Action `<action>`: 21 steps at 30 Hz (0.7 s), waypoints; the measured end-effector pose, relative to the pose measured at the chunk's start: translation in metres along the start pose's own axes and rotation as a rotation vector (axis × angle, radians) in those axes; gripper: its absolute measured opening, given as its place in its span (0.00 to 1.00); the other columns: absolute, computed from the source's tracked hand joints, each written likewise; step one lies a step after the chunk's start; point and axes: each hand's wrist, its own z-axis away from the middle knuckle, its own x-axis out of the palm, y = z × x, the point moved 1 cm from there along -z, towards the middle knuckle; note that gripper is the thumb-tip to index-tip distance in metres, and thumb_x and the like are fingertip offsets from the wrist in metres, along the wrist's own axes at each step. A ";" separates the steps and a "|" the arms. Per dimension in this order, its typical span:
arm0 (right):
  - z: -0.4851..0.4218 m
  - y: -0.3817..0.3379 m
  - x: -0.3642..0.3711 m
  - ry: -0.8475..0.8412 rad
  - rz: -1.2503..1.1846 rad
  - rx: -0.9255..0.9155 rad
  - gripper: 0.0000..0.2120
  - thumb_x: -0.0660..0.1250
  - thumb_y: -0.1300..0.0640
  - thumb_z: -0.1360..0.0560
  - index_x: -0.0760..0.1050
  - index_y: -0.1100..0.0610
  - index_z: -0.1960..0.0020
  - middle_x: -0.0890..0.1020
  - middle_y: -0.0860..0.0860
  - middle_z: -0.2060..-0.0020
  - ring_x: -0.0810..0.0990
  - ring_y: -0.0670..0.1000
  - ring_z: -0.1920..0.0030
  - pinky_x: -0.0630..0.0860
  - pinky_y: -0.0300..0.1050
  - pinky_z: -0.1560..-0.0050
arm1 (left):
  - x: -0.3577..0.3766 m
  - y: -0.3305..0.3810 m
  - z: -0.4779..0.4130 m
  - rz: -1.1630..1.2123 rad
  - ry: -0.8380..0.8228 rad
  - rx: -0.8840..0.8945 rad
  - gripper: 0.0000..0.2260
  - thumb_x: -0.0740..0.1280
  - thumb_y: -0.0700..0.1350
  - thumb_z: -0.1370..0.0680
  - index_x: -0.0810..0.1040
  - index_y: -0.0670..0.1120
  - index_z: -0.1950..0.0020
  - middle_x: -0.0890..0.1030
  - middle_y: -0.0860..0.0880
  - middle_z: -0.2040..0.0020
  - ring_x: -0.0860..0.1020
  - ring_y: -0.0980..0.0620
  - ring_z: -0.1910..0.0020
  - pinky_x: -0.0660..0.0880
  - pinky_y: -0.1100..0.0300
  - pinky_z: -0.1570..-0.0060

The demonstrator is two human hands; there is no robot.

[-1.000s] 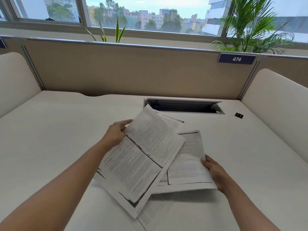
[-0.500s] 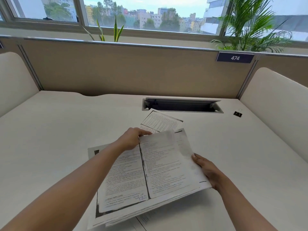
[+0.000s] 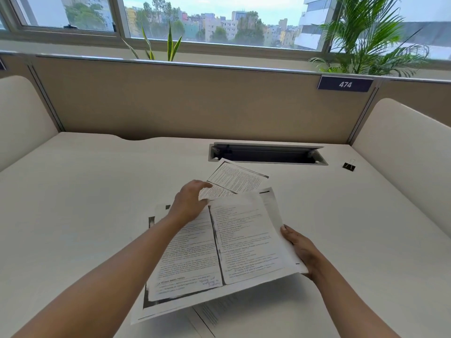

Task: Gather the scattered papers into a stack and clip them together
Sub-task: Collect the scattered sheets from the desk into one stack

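A loose stack of printed papers (image 3: 219,252) is held a little above the white desk (image 3: 73,203), tilted toward me. My right hand (image 3: 301,250) grips the stack's right edge, thumb on top. My left hand (image 3: 189,203) lies over the stack's top left corner, its fingers touching a separate printed sheet (image 3: 236,179) that rests on the desk behind the stack. Another sheet (image 3: 214,313) lies flat on the desk under the stack's near edge. A small black binder clip (image 3: 349,165) sits alone at the far right of the desk.
A recessed cable tray (image 3: 268,154) opens in the desk just behind the far sheet. Beige partition panels (image 3: 195,106) wall off the back, and curved cream dividers (image 3: 410,162) flank both sides. Plants stand behind the partition by the window.
My left hand laid its large sheet onto the papers in my right hand, merging them into one stack. It then slid up to the far sheet's edge.
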 end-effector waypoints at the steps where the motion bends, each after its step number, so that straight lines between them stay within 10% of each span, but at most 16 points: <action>1: -0.002 0.002 -0.003 0.016 -0.018 0.004 0.14 0.60 0.53 0.22 0.75 0.56 0.40 0.82 0.58 0.44 0.79 0.62 0.43 0.73 0.62 0.39 | -0.003 -0.003 0.000 0.008 0.046 -0.005 0.18 0.67 0.40 0.25 0.74 0.46 0.36 0.73 0.47 0.34 0.70 0.48 0.34 0.66 0.53 0.34; 8: -0.006 0.004 -0.019 0.118 -0.136 0.014 0.15 0.60 0.52 0.22 0.74 0.56 0.38 0.81 0.57 0.44 0.81 0.59 0.47 0.76 0.56 0.44 | -0.031 -0.034 0.000 0.218 0.219 -0.291 0.21 0.69 0.43 0.26 0.70 0.44 0.34 0.69 0.42 0.32 0.67 0.44 0.32 0.65 0.52 0.34; 17: -0.002 -0.005 -0.019 0.163 -0.245 0.032 0.18 0.59 0.52 0.22 0.72 0.59 0.36 0.80 0.58 0.42 0.81 0.60 0.48 0.81 0.55 0.52 | -0.027 -0.054 0.021 0.991 -0.394 -0.647 0.22 0.68 0.51 0.29 0.77 0.40 0.40 0.82 0.39 0.46 0.82 0.41 0.56 0.82 0.51 0.61; 21: 0.002 -0.011 -0.010 0.060 -0.223 0.016 0.14 0.58 0.54 0.21 0.76 0.61 0.45 0.85 0.57 0.57 0.85 0.58 0.60 0.82 0.52 0.65 | -0.017 -0.052 0.019 1.071 -0.409 -0.621 0.17 0.68 0.45 0.29 0.77 0.42 0.41 0.83 0.40 0.49 0.84 0.42 0.59 0.81 0.46 0.61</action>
